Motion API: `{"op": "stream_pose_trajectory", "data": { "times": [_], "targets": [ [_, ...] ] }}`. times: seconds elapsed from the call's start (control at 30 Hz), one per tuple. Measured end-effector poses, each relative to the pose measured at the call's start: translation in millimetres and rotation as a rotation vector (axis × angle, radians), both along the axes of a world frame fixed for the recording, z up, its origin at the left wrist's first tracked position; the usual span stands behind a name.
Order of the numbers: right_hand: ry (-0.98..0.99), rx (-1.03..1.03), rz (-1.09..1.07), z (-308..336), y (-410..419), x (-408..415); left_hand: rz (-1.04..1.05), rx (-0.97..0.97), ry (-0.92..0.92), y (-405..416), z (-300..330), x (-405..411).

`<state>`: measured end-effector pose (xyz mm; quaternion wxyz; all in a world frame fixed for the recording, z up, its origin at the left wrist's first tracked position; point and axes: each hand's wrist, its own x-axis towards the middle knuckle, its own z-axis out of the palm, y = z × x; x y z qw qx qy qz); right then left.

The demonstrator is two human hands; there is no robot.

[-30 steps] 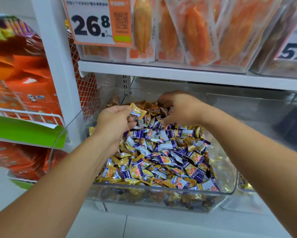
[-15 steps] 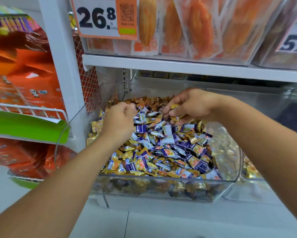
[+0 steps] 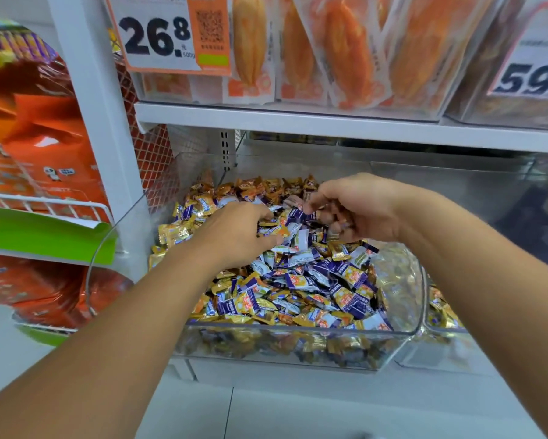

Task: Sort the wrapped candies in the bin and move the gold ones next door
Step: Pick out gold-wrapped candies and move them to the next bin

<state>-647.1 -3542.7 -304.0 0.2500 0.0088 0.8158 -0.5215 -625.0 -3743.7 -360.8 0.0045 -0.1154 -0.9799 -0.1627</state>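
Head view: a clear bin (image 3: pixel 298 346) in the lower centre of the frame holds mixed purple and gold candies (image 3: pixel 298 280). The left hand (image 3: pixel 234 236) lies on the pile at centre, fingers curled into the wrappers. The right hand (image 3: pixel 358 210), just right of it, pinches a purple candy (image 3: pixel 298 213). A neighbouring bin (image 3: pixel 440 312) sits at the right.

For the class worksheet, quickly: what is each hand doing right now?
Left hand: fingers spread, resting in the candy pile, gripping nothing visible.
Right hand: fingers curled over the pile; whether it holds anything cannot be told.
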Motion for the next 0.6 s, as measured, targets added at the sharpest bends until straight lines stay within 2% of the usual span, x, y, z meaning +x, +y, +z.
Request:
{"op": "stream_pose_trajectory", "data": {
  "times": [0.07,0.13,0.37,0.5,0.6],
  "targets": [
    [0.149,0.193,0.016,-3.6,-3.8,-0.5,0.019,-0.041,0.028,5.5,0.0,-1.4],
    [0.259,0.3,0.063,-3.8,-7.2,1.8,0.045,-0.038,0.058,8.7,-2.1,-2.8],
    [0.383,0.383,0.109,-4.6,-8.8,4.7,0.077,0.136,0.087,-0.6,-4.7,-2.2],
    [0.427,0.424,0.104,-2.0,-6.2,5.1,0.207,0.392,0.121,-3.8,6.9,3.3],
    [0.498,0.445,0.161,3.7,-8.5,6.7,0.326,0.74,-0.041,-11.8,21.4,4.4]
  ]
}}
